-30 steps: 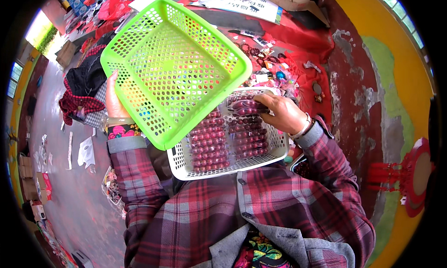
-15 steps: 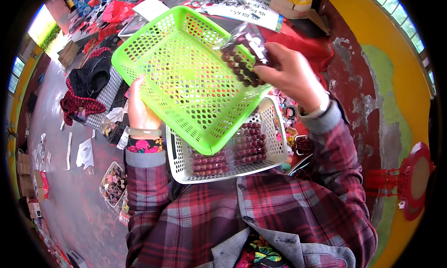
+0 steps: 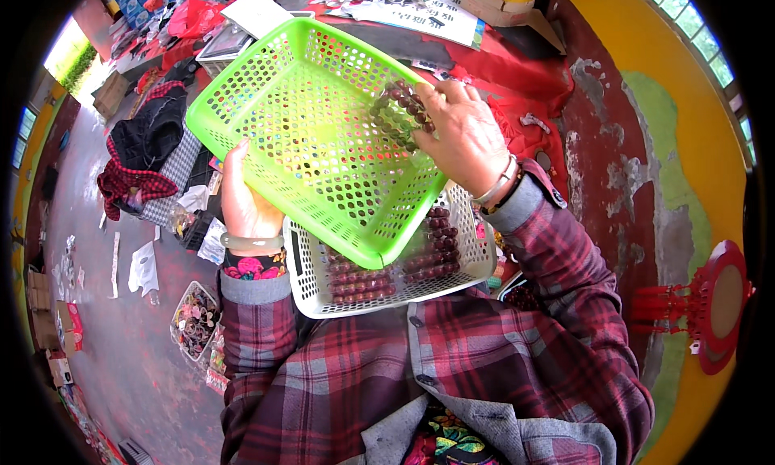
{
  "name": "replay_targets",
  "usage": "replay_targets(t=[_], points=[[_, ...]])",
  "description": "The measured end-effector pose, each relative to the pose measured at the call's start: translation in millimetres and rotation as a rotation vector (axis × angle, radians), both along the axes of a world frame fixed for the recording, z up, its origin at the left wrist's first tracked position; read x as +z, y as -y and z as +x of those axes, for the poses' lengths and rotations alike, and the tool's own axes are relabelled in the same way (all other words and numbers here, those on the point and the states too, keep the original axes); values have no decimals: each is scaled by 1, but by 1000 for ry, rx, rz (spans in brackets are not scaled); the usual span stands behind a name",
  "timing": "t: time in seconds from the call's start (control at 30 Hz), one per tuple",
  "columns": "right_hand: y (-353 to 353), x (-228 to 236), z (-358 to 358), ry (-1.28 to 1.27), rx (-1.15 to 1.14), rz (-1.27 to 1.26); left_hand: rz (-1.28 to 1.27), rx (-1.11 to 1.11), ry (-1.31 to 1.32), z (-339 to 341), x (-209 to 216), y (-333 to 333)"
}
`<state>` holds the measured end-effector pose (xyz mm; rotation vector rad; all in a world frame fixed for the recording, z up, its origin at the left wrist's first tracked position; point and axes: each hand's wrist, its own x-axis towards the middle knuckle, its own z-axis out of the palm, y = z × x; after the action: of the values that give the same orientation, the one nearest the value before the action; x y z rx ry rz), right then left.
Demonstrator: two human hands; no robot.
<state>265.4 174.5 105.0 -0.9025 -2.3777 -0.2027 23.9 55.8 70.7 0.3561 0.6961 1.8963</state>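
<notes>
Clamped in the left hand (image 3: 252,203): one wall of a lime-green perforated plastic basket (image 3: 323,132), with the thumb laid along the outer side near the rim and the other fingers mostly hidden behind. Held slantwise, with the open side toward the wearer. Pinched between thumb and fingers of the right hand (image 3: 467,134): a clear packet of dark red bead bracelets (image 3: 395,114), just inside the green basket at its upper right side. Cannot tell if touching the mesh bottom.

Below, partly covered by the green basket and close against the plaid jacket (image 3: 363,360): a white perforated plastic basket (image 3: 305,283). Inside it, in two side-by-side columns: wrapped rows of dark red beads (image 3: 363,289), hidden toward the far end.

On the floor to the left, well apart from both hands: a small white basket (image 3: 183,305), filled with a jumble of small multicoloured trinkets (image 3: 195,320), too small to identify. Far off, at upper right: an open cardboard box (image 3: 500,13) near a red cloth (image 3: 549,81); contents unclear.
</notes>
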Motion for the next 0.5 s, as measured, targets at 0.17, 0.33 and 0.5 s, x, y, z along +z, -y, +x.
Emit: replay_targets(t=[0.17, 0.33, 0.5], points=[[12, 18, 23, -328, 114, -135, -44, 43, -13, -13, -10, 4], [31, 19, 59, -115, 216, -716, -102, 157, -57, -20, 0, 11], [19, -38, 65, 200, 290, -510, -81, 176, -89, -29, 0, 15]])
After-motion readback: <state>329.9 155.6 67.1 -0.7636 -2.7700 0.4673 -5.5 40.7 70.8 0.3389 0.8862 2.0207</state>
